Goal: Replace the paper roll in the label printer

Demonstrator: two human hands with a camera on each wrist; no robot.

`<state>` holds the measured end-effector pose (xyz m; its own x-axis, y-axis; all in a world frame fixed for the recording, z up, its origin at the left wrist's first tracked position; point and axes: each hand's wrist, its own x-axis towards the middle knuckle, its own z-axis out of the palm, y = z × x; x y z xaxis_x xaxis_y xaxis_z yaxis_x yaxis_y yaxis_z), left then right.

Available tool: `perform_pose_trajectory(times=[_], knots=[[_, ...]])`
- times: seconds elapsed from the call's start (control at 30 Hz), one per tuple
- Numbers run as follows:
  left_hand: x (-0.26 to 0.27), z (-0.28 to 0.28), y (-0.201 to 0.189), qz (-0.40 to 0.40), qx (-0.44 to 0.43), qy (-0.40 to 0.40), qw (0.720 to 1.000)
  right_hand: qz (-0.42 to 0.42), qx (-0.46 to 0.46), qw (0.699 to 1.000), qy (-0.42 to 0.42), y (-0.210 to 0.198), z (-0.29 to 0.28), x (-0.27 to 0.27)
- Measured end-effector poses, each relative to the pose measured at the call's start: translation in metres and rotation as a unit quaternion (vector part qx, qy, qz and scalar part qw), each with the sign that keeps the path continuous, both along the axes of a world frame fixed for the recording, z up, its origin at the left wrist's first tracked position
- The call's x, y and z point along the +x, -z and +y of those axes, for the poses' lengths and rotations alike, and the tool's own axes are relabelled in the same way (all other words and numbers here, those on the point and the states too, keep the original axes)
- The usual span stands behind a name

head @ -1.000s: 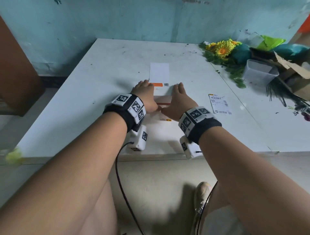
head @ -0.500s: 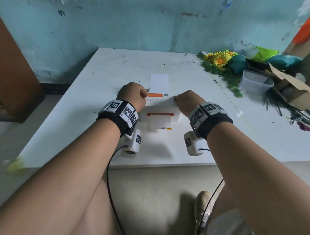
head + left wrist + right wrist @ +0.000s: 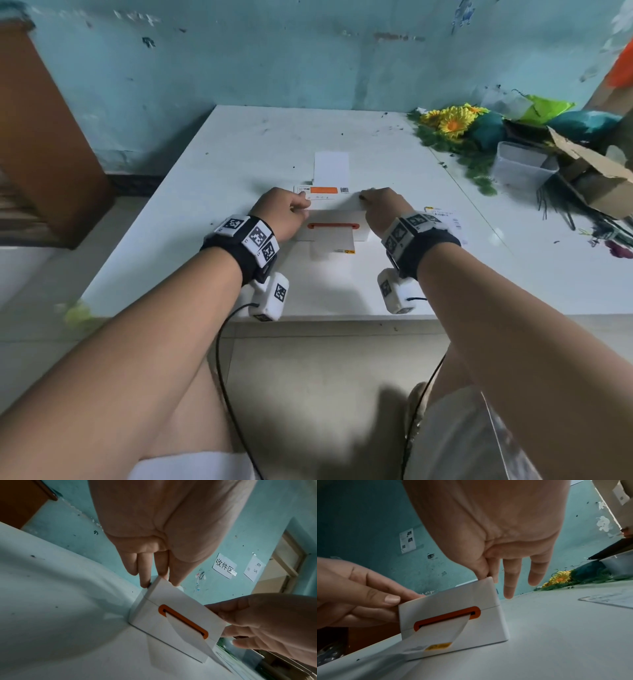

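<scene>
The white label printer (image 3: 330, 214) with an orange slot (image 3: 333, 226) stands on the white table (image 3: 239, 164). A strip of label paper (image 3: 332, 244) hangs out of the slot onto the table. My left hand (image 3: 287, 212) grips the printer's upper left edge, thumb on top, fingers down the side (image 3: 145, 582). My right hand (image 3: 380, 205) pinches the upper right corner (image 3: 489, 577) with thumb and forefinger, the other fingers (image 3: 508, 588) hanging straight beside the printer (image 3: 453, 601). A white paper sheet (image 3: 331, 168) lies behind the printer.
A printed label slip (image 3: 445, 219) lies right of the printer. Artificial flowers (image 3: 448, 123), a clear plastic tub (image 3: 520, 168) and a cardboard box (image 3: 596, 178) crowd the far right. Brown wooden furniture (image 3: 44, 137) stands off the table's left.
Both hands moved from lying close together on top of the printer out to its left and right edges, uncovering the orange slot and paper strip.
</scene>
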<state>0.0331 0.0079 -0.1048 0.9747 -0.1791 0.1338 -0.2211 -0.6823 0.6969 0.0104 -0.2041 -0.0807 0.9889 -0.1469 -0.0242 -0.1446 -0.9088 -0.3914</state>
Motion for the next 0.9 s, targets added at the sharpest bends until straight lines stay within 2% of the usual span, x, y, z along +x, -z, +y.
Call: perform_pose_trajectory(times=[0.23,0.43,0.63,0.73,0.9], knots=[[0.014,-0.011,-0.024,-0.025,0.053,-0.085,0.995,-0.053,0.093,0.994,0.019,0.028,-0.014,0.002],[0.026,-0.028,-0.023,-0.06,0.168,-0.086,0.98,-0.04,0.098,0.992,0.074,0.034,-0.007,0.014],[0.019,-0.037,-0.023,-0.064,0.201,-0.078,0.974,-0.016,0.043,0.995,0.085,0.019,0.005,0.007],[0.013,-0.035,-0.024,-0.046,0.191,-0.06,0.979,0.025,0.005,0.997,0.068,0.006,0.015,0.002],[0.006,-0.023,-0.042,0.055,0.065,-0.03,0.996,0.089,-0.068,0.994,0.006,-0.009,0.018,-0.002]])
